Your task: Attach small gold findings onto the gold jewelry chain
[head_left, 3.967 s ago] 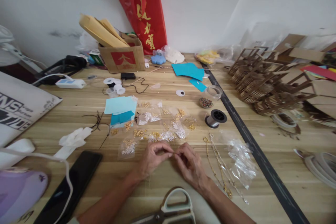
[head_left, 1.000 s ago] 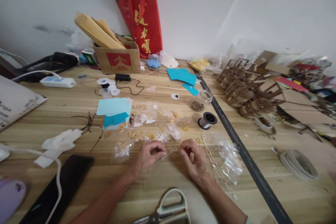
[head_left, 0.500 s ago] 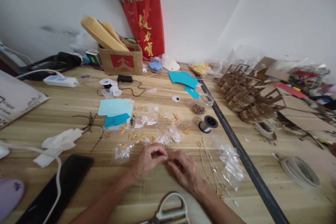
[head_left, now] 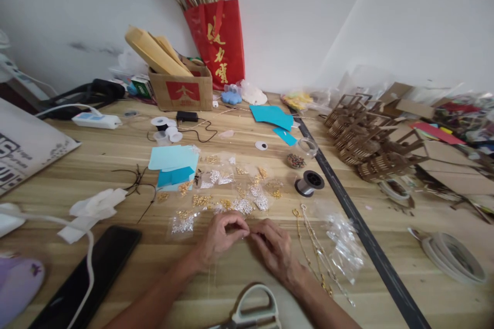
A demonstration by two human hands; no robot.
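My left hand is closed, thumb and forefinger pinched on something too small to make out. Close beside it, my right hand is closed too, its fingertips nearly meeting the left ones. A faint clear thread hangs below my left hand. Just beyond the hands lie small bags of silver beads and gold beads. Gold and silver chains rest right of my right hand. Scissors with a pale handle lie below, between my forearms.
A wire spool, a dish of small beads and clear plastic bags are on the right. Blue paper lies behind the bead bags. At left are a black phone, a white cable and tissue.
The view has shifted slightly, so the table's contents appear a little further right. Both hands keep their pinched pose, with the fingertips still close together.
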